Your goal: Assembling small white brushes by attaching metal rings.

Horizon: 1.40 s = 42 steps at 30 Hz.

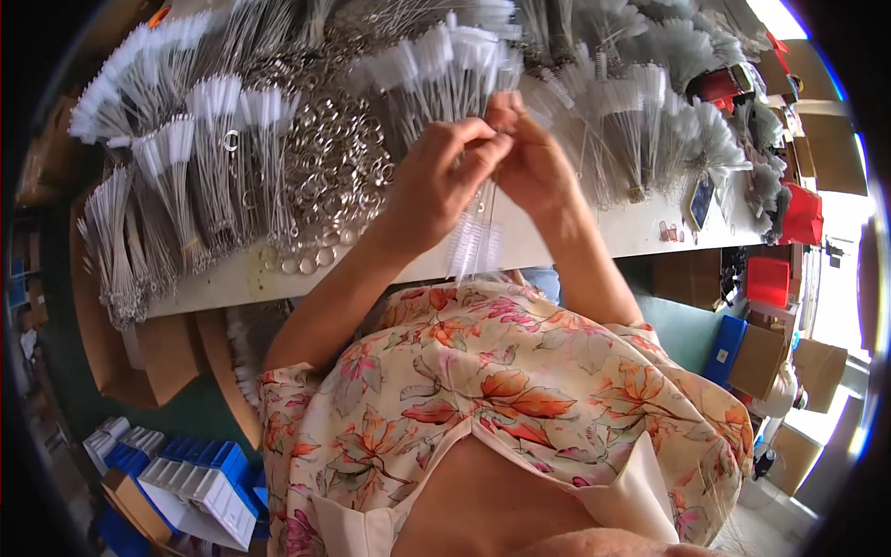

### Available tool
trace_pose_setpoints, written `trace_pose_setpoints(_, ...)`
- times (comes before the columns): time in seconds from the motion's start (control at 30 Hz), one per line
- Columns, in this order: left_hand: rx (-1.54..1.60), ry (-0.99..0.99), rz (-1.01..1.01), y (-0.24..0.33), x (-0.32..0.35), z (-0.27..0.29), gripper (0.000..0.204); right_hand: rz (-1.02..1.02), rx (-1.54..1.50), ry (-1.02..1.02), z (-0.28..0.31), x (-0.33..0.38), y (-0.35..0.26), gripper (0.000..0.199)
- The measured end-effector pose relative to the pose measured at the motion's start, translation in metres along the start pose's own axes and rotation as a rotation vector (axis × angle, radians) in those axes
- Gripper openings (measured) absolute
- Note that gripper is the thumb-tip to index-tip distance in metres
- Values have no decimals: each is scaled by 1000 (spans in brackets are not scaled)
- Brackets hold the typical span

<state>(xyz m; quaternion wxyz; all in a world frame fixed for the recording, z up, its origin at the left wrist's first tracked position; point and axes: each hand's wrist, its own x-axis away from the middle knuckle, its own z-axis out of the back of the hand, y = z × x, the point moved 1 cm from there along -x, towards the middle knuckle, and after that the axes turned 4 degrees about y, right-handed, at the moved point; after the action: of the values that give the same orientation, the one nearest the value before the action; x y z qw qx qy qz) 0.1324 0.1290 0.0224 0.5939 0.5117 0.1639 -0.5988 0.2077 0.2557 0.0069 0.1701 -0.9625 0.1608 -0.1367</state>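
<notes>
My left hand (449,169) is closed in a pinch above the table's near edge, its fingertips touching my right hand (532,165). Thin wire stems run down between the two hands to pale bristle heads of wire brushes (475,247), which hang in front of the table edge. My right hand is closed too, its fingers curled upward; what lies inside them is hidden. Just beyond both hands stands a dense bundle of white-tipped wire brushes (445,58). Left of my left hand lies a heap of shiny metal rings (339,153).
More brush bundles (213,107) crowd the left of the white table (223,290), and others (640,111) fill the right. A dark flat rectangular object (701,202) lies near the right end. Cardboard boxes (158,357) and blue-and-white bins (200,487) stand below left; a red container (768,281) is at right.
</notes>
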Motion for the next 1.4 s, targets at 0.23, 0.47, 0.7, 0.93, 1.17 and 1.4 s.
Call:
trace_pose_setpoints(0.23,107,-75,187,11,53,12,32,130,2095,-233,-47,48,-68,11)
trace_pose_setpoints(0.47,302,-156,456,19,68,14,26,336,2616,-435,16,62,-17,5)
trace_pose_setpoints(0.7,297,-85,223,26,65,36,21,-623,1155,-147,-19,61,10,17)
trace_pose_setpoints(0.93,236,-90,30,10,21,28,19,-399,1283,-63,-36,73,-19,20)
trace_pose_setpoints(1.17,-425,-218,495,-120,4,26,21,68,2684,-256,27,85,-22,7)
trace_pose_setpoints(1.4,-451,-139,505,-113,6,35,20,276,1903,-4,4,63,-14,9)
